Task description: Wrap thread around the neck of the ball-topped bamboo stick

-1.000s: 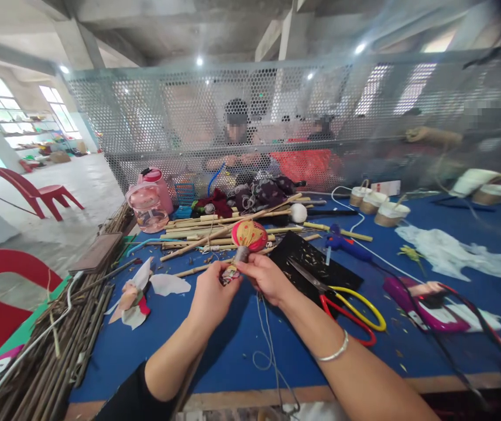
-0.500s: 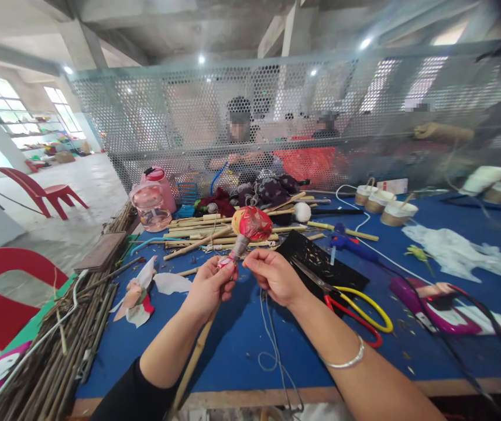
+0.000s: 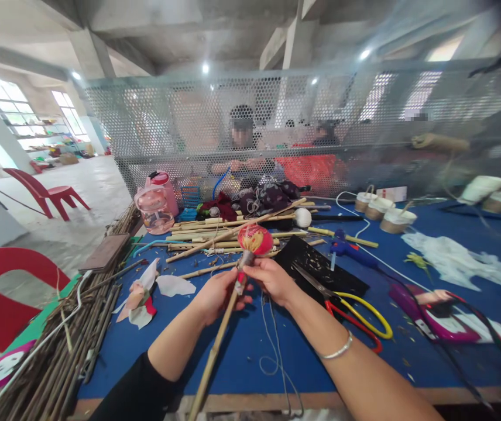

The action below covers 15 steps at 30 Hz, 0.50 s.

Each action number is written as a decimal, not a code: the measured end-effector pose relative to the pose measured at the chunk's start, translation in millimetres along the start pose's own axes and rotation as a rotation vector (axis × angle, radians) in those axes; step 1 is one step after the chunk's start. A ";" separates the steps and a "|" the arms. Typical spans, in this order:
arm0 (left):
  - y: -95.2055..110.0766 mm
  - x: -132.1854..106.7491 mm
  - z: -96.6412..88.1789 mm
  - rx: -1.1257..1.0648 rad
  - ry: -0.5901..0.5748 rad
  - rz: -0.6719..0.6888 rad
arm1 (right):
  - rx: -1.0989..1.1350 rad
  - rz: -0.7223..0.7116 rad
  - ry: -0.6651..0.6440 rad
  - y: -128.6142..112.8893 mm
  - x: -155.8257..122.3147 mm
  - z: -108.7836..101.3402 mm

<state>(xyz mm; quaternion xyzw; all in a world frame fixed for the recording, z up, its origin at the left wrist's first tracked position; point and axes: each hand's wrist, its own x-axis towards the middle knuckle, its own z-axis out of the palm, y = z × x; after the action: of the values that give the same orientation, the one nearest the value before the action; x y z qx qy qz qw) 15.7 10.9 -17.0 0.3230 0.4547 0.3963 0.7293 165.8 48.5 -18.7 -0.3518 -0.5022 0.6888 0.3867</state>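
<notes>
Both hands are at a bamboo stick [image 3: 218,351] topped by a round head [image 3: 254,238] wrapped in red and yellow cloth. Grey thread is wound round the neck [image 3: 245,259] under the head. My left hand [image 3: 218,292] is closed around the stick just below the neck, some fingers stretched out behind it. At the neck, the thumb and fingers of my right hand [image 3: 272,280] pinch the wrapping; whether they also hold the thread's end is hidden. A loose grey thread [image 3: 277,333] trails from below my right hand down over the table's front edge.
Scissors [image 3: 342,304] lie on a black cloth [image 3: 294,251] at right, beside a blue glue gun [image 3: 351,250]. Cut bamboo sticks [image 3: 198,238] and a white ball [image 3: 303,217] lie behind. Cloth petals [image 3: 139,298] and bundled twigs [image 3: 52,345] are at left. A perforated screen [image 3: 167,128] stands behind.
The stick has turned, so its lower end swung right and its head shows more yellow. My right hand has moved in from beside the neck onto it.
</notes>
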 end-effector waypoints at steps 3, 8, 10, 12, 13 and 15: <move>-2.1 -1.8 1.7 0.183 0.182 0.329 | -0.013 -0.017 -0.014 5.4 2.0 7.8; -10.2 -8.1 5.2 0.498 0.320 0.480 | -0.039 -0.039 0.023 15.5 4.5 14.0; -10.9 -9.8 4.9 0.538 0.329 0.427 | -0.047 -0.042 0.043 17.9 5.5 12.8; -9.8 -10.7 3.6 0.561 0.296 0.375 | -0.057 -0.045 0.058 18.7 6.2 11.4; -9.2 -10.8 2.7 0.582 0.276 0.376 | -0.065 -0.047 0.063 18.7 6.5 10.9; -8.6 -9.9 1.4 0.633 0.261 0.431 | -0.085 -0.051 0.071 18.5 7.1 10.4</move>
<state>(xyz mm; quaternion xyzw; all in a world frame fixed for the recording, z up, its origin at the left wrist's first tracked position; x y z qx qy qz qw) 16.7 -2.0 -19.6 0.5667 0.5647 0.4183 0.4301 150.1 46.7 -34.7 -0.3792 -0.5259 0.6438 0.4065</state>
